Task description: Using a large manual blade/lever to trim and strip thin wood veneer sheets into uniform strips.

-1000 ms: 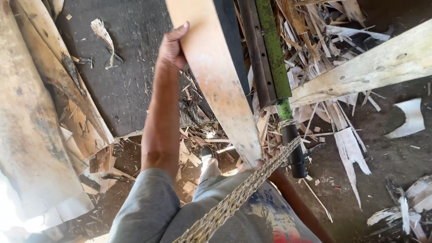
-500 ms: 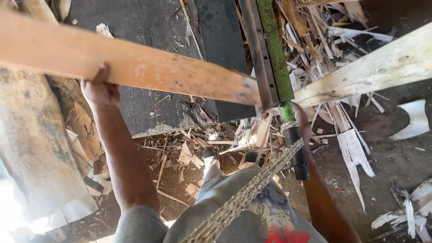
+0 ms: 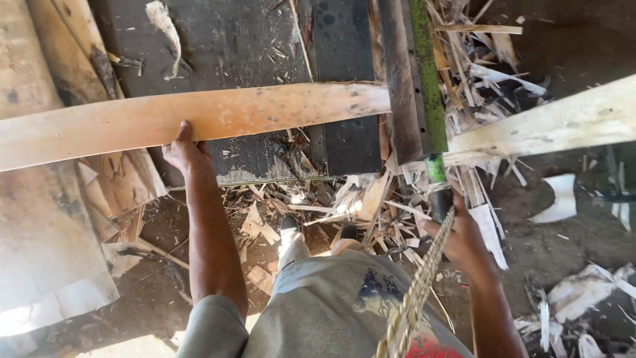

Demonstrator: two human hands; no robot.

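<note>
Left hand clamped on the lower edge of a long pale plank, fingers curled over the top, thumb under. Plank lying almost level across the view, slightly higher at its right end, which meets the green blade bar and the dark rail beside it. Under the plank, a dark flat table with chips and one pale sliver on it. Right hand closed around the black grip at the low end of the green bar. Braided rope running from that grip down across the lap, touching the right wrist. Second plank, paler, slanting up to the right from the bar. On the ground between table and feet, heap of wood scraps. To the right, white curled pieces on dark earth. At left, wide worn boards lying lengthwise. On the grey shorts, a blue and red printed patch. No packages or signs to see.
</note>
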